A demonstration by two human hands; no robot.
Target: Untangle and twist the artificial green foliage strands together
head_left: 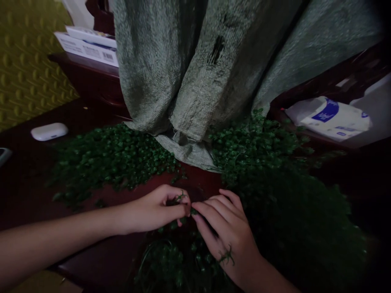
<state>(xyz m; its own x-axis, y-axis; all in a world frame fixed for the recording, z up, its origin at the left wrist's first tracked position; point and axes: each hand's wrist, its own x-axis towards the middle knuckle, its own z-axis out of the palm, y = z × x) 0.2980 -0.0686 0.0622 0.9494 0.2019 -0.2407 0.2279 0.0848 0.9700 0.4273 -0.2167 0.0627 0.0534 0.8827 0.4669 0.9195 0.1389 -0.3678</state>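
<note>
My left hand (159,211) and my right hand (224,230) meet fingertip to fingertip over a dark red table (122,252). Both are closed in a pinch on a small green plastic sprig (187,204) held between them. A loose green sprig (226,257) lies on the back of my right hand. A heap of green plastic sprigs (110,160) spreads to the left behind my hands. A bigger heap of green sprigs (275,191) lies to the right. More green foliage (174,264) sits below my hands near the table's edge.
A grey-green woven sack (189,81) hangs down behind the heaps, its mouth on the table. A white earbud case (49,131) lies at the far left. White boxes (88,44) sit on dark furniture at the back left, a white and blue pack (331,118) at the right.
</note>
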